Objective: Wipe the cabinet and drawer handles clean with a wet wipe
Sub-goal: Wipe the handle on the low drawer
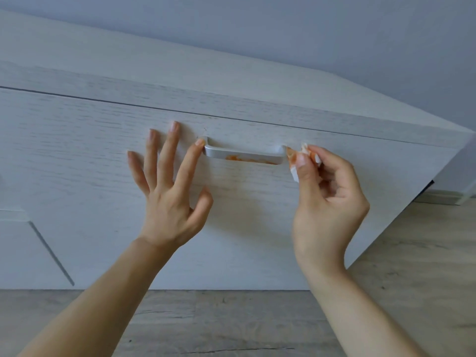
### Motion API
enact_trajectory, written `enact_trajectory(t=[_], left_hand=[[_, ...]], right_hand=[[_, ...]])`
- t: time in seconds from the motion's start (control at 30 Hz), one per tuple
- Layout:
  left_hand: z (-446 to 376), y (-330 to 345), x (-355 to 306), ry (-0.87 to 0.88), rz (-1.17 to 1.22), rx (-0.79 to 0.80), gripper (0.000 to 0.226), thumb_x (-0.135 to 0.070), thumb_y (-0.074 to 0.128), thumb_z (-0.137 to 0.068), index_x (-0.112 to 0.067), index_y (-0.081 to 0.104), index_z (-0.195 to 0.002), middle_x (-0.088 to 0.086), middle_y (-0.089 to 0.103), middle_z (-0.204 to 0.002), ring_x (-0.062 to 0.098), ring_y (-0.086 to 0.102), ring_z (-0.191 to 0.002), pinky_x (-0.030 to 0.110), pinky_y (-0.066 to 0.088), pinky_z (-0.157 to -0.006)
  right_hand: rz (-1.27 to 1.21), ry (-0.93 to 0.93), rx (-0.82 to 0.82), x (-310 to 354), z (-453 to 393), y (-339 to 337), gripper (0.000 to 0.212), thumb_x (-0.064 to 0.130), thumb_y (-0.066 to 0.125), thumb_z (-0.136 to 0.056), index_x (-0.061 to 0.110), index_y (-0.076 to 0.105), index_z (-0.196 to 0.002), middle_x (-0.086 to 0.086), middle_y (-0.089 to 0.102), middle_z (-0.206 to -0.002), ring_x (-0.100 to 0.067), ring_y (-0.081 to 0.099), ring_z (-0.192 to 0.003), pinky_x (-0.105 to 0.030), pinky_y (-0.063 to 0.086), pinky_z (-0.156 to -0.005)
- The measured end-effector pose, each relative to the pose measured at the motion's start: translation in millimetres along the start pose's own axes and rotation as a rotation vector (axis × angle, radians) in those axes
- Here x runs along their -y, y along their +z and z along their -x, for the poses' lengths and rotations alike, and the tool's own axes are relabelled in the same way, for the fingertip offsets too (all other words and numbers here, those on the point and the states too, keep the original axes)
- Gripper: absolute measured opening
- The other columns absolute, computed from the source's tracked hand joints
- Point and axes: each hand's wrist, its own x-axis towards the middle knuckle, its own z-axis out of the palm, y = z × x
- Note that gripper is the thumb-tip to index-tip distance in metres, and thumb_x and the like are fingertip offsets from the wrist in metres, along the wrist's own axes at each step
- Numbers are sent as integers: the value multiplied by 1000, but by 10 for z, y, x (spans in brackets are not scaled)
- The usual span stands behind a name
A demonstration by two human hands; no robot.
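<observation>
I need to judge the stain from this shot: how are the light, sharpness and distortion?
Head view: soft, even light, no glare; faint shadows under the left hand and right hand. The handle and its orange smear are sharp enough to read. Wide-angle tilt slants the drawer front; the wipe is small and mostly hidden.

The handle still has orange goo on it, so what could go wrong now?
1. The wet wipe in the right hand is bunched small and already stained orange, so it might smear the orange smudge along the handle rather than lift it.
2. The left hand rests on the drawer front and a fingertip touches the handle's end; it could pick up goo.
</observation>
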Motion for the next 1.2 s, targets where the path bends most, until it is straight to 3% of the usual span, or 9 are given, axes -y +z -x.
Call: enact_trajectory(t=[0.17,0.27,0.33,0.4,0.47,0.57,0.7,0.93,1.2], left_hand=[[8,57,40,32,-9,1,66,-37,46,-86,-18,24,-145,12,13,-151,48,3,-137,47,-17,-110],[16,89,43,22,-21,-4,68,-44,45,-88,-23,18,-147,9,11,-153,34,-4,-143,48,-18,-110],[20,104,48,25,-35,-12,68,-46,45,-89,-24,16,-147,6,10,-153,28,-8,-144,49,-17,-109],[24,113,60,34,-43,-12,68,-46,45,-89,-24,16,-147,7,10,-153,39,-3,-143,50,-17,-109],[27,116,62,35,-45,-9,68,-46,45,-89,-23,16,-147,8,11,-153,47,0,-139,51,-16,-109],[27,115,65,30,-49,-17,69,-46,45,-89,-22,16,-146,10,11,-153,37,-2,-142,50,-16,-109],[41,111,83,50,-52,-28,67,-44,45,-89,-22,17,-146,4,11,-152,30,0,-141,48,-15,-110],[41,159,85,51,-100,-58,67,-47,41,-90,-22,15,-147,9,13,-152,21,-9,-144,48,-14,-111],[45,159,86,50,-82,-45,70,-47,42,-89,-27,11,-149,11,13,-152,19,-11,-144,48,-15,-111]], right_hand=[[-51,136,35,-51,-13,104,14,8,61,-90,2,68,-100,-8,68,-83,2,62,-67,-13,50,-68],[-52,152,32,-76,9,105,15,10,61,-90,5,69,-101,-11,69,-83,-1,65,-68,-11,48,-68],[-83,187,30,-95,-16,121,13,12,61,-91,9,70,-99,4,68,-73,-2,63,-66,-13,48,-67],[-92,197,22,-105,-41,132,13,14,59,-92,16,72,-96,14,64,-64,-1,60,-64,-14,48,-67],[-83,176,28,-84,-55,142,13,14,59,-92,19,71,-94,14,64,-66,0,61,-65,-13,48,-68],[-113,179,41,-90,-82,145,13,12,59,-92,18,70,-94,13,67,-69,1,59,-64,-12,48,-66],[-104,109,66,-83,-47,66,12,9,59,-91,5,70,-97,-9,68,-83,3,61,-67,-8,47,-67],[-61,-18,90,-80,23,121,23,2,65,-84,15,65,-103,-2,65,-98,-6,69,-88,-16,48,-84],[-291,247,-63,-71,71,190,11,4,66,-83,12,70,-90,8,74,-80,-2,68,-72,-11,51,-68]])
